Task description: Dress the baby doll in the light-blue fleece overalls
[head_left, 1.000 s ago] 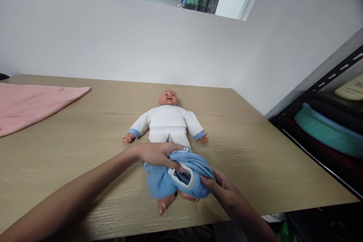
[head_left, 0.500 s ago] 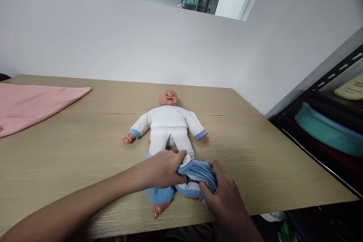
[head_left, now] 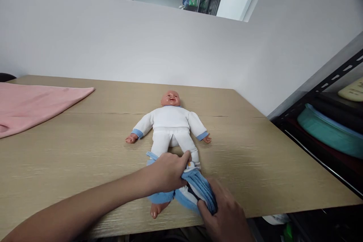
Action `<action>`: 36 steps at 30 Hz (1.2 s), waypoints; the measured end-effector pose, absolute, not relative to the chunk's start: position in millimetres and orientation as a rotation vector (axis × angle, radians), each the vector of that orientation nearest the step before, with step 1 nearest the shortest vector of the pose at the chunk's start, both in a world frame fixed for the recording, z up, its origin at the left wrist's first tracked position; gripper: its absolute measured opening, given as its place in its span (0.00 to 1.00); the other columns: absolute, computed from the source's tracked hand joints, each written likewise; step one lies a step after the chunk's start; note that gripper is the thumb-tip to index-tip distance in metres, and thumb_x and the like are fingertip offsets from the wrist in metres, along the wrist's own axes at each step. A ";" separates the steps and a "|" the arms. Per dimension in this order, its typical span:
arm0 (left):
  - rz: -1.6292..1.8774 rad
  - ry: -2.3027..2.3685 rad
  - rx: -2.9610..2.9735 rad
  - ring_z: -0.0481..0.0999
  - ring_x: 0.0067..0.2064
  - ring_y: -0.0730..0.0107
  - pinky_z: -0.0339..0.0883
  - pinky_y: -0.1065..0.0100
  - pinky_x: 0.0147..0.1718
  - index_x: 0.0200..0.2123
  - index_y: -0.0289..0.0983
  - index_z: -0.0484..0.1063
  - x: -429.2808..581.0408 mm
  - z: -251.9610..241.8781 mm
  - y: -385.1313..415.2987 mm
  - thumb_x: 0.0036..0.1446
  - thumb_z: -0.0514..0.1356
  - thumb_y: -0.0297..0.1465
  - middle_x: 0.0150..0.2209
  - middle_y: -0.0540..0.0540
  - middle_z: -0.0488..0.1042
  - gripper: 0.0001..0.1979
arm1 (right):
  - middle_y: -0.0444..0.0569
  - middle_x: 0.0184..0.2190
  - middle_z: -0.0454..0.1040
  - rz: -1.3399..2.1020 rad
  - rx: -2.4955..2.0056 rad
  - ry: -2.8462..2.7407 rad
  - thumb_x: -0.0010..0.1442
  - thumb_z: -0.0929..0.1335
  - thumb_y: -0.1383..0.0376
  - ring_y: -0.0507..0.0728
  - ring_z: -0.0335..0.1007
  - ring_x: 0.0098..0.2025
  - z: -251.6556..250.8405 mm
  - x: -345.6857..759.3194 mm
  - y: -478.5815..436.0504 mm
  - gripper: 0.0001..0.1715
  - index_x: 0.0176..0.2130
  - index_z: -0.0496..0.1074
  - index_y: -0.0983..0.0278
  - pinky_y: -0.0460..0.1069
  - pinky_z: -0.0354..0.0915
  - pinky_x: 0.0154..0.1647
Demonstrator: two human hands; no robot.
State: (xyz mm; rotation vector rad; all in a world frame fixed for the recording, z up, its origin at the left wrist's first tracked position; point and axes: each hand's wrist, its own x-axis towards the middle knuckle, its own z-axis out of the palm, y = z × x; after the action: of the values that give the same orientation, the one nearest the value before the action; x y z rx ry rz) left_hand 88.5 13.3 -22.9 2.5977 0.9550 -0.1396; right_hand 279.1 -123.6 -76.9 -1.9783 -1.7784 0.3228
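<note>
a doll [head_left: 171, 124] in white lies face up mid-table [head_left: 85, 151], head toward the far wall. the left hand [head_left: 167, 172] grips the bunched blue garment [head_left: 198, 187] at its lower legs; the right hand [head_left: 225, 215] pinches the same fabric from the near side. a pink cloth [head_left: 31, 102] lies far left.

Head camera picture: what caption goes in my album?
Two hands grip blue pants on a doll.

Wooden table [head_left: 255, 166]: doll [head_left: 170, 124] on back mid-table, pink cloth [head_left: 31, 104] far left.
</note>
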 end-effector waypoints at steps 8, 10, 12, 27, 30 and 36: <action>0.045 0.895 2.572 0.79 0.56 0.39 0.73 0.48 0.52 0.51 0.36 0.69 94.4 -34.4 13.2 0.56 0.69 0.41 0.54 0.33 0.80 0.24 | 0.56 0.53 0.79 0.180 -1.810 -1.485 0.59 0.69 0.65 0.71 0.78 0.52 -113.2 276.2 -140.2 0.23 0.54 0.71 0.53 0.63 0.74 0.52; 0.106 0.878 2.560 0.75 0.60 0.38 0.70 0.47 0.57 0.48 0.37 0.69 93.6 -34.4 13.4 0.55 0.70 0.42 0.56 0.33 0.78 0.24 | 0.52 0.46 0.82 0.377 -1.826 -1.390 0.62 0.67 0.63 0.68 0.81 0.47 -116.8 273.8 -142.9 0.20 0.54 0.69 0.53 0.59 0.75 0.46; 0.089 0.858 2.500 0.76 0.58 0.39 0.68 0.46 0.57 0.49 0.37 0.68 92.5 -32.8 14.9 0.56 0.70 0.44 0.54 0.33 0.78 0.25 | 0.51 0.42 0.84 0.552 -1.792 -1.312 0.63 0.66 0.62 0.66 0.82 0.43 -118.3 272.5 -142.5 0.18 0.53 0.69 0.55 0.56 0.76 0.44; 0.200 0.601 2.053 0.79 0.43 0.59 0.68 0.65 0.39 0.44 0.40 0.67 84.0 -20.1 29.8 0.57 0.67 0.33 0.41 0.48 0.78 0.15 | 0.53 0.47 0.82 1.001 -1.361 -1.148 0.66 0.73 0.50 0.63 0.82 0.46 -108.1 265.6 -116.5 0.27 0.57 0.63 0.56 0.55 0.78 0.46; 0.233 0.536 2.203 0.76 0.37 0.62 0.64 0.66 0.35 0.41 0.41 0.66 83.1 -19.2 32.8 0.61 0.66 0.36 0.36 0.50 0.75 0.12 | 0.53 0.50 0.80 0.923 -1.339 -1.110 0.66 0.73 0.50 0.62 0.82 0.47 -112.0 275.5 -112.0 0.33 0.62 0.58 0.55 0.54 0.77 0.48; 0.204 0.250 2.364 0.77 0.54 0.52 0.67 0.61 0.55 0.38 0.41 0.73 77.9 -10.7 51.6 0.65 0.66 0.33 0.46 0.43 0.81 0.04 | 0.51 0.49 0.80 0.791 -1.387 -1.420 0.66 0.72 0.59 0.62 0.79 0.52 -89.9 309.5 -83.1 0.16 0.53 0.76 0.57 0.52 0.75 0.52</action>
State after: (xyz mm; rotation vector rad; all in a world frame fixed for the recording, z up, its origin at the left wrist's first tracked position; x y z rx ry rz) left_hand 77.9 51.6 -10.7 2.3643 0.2501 0.2036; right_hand 309.5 -83.1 -89.9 -1.3875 -1.4196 0.7913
